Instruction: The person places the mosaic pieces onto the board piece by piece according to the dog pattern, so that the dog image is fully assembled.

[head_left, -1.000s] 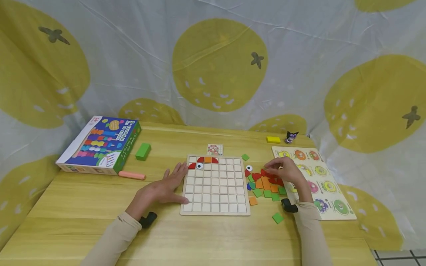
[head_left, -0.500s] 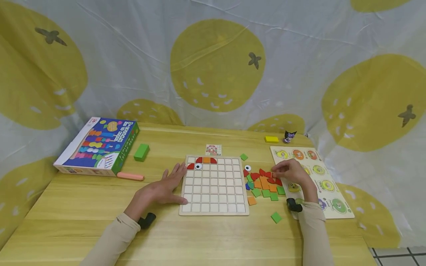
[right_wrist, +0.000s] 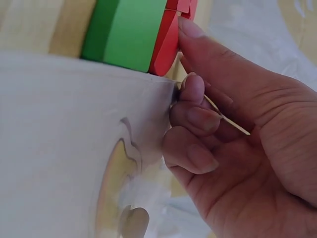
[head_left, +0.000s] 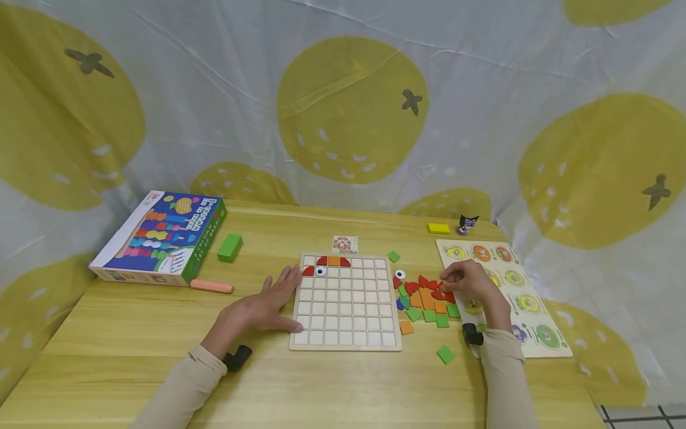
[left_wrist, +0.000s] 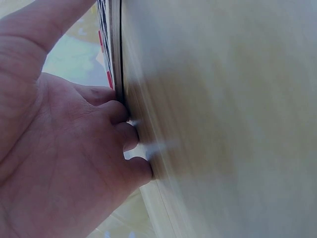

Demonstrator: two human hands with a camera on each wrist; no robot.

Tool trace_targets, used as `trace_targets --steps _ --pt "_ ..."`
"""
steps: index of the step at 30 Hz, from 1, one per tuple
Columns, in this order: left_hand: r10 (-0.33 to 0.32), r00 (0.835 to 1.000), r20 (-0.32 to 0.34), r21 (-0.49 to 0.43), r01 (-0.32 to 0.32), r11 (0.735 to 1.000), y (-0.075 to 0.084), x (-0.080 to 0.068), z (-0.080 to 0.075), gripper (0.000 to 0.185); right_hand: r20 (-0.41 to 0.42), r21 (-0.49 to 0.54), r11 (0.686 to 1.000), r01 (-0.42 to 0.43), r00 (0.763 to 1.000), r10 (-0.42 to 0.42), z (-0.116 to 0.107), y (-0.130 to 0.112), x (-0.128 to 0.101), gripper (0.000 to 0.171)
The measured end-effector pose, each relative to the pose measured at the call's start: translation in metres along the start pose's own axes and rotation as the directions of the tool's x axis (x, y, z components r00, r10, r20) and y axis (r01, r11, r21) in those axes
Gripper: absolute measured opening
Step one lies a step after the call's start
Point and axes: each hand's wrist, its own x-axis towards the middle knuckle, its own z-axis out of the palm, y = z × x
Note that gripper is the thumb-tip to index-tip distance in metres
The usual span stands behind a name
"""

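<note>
My left hand [head_left: 266,305] spreads along the left edge of a wooden grid board [head_left: 345,309], thumb at its lower corner and fingertips against its side. Red quarter-round tiles, an orange square tile [head_left: 334,261] and an eye tile [head_left: 320,271] sit in the board's upper left cells. My right hand [head_left: 474,287] is at the right end of a loose tile pile, its fingers curled. Between thumb and forefinger it pinches a red tile [head_left: 441,286], partly hidden. In the right wrist view, the thumb lies against red pieces beside a green tile [right_wrist: 129,34].
A small pattern card [head_left: 345,244] lies behind the board. Right of the pile is a fruit puzzle board [head_left: 527,304], partly under my right hand. A toy box [head_left: 161,238], green block [head_left: 230,248] and pink stick [head_left: 212,286] lie left; a yellow block [head_left: 438,228] and figurine [head_left: 467,224] stand behind.
My right hand has shifted right, from over the red tiles to the pile's right end, and its fingers have curled in more. My left hand stays at the board's edge.
</note>
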Motion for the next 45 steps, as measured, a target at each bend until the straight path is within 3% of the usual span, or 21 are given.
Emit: trace_targets --steps 8,16,20,31,45 --pt "-0.002 1.0 0.003 -0.005 0.002 1.0 0.0 0.0 0.001 0.115 -0.01 0.004 1.0 -0.014 1.0 0.014 0.002 0.001 -0.002 0.011" --pt "-0.003 1.0 -0.004 -0.002 0.003 1.0 -0.001 0.0 0.001 0.115 -0.062 -0.025 0.998 0.054 0.997 -0.056 -0.004 -0.002 -0.004 0.01" --pt "0.002 1.0 -0.005 -0.005 -0.002 1.0 -0.002 0.0 0.001 0.115 -0.073 0.029 0.994 0.107 0.992 -0.105 -0.007 -0.011 -0.004 0.006" --pt "-0.007 1.0 -0.003 0.004 0.007 1.0 -0.002 0.001 0.001 0.116 -0.047 0.212 0.945 0.25 0.968 -0.245 0.014 -0.073 0.009 0.015" --pt "-0.01 1.0 0.005 0.009 0.01 1.0 0.001 0.0 -0.001 0.116 0.049 0.362 0.867 0.341 0.922 -0.383 0.072 -0.145 0.046 0.01"
